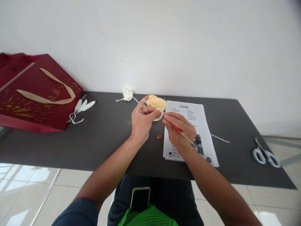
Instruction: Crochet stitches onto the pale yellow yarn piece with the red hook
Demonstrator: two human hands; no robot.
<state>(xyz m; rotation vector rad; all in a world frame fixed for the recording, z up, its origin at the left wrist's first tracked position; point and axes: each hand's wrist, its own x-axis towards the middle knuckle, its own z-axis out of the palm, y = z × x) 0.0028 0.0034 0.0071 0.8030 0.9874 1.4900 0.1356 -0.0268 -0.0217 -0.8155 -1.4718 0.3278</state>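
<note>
My left hand (141, 121) holds a pale yellow crocheted piece (156, 102) above the dark table (94, 138), with yarn looped over its fingers. My right hand (180, 130) grips a red-handled crochet hook (181, 132), its tip pointing at the lower edge of the yellow piece. Both hands hover over the left edge of a printed pattern sheet (191, 125). A small orange stitch marker (159, 136) lies on the table just below my hands.
A white yarn ball (127, 93) sits at the table's back edge. A red gift bag (35, 92) lies at left beside white crocheted pieces (81, 108). White-handled scissors (264, 153) rest at far right. A phone (140, 198) lies on my lap.
</note>
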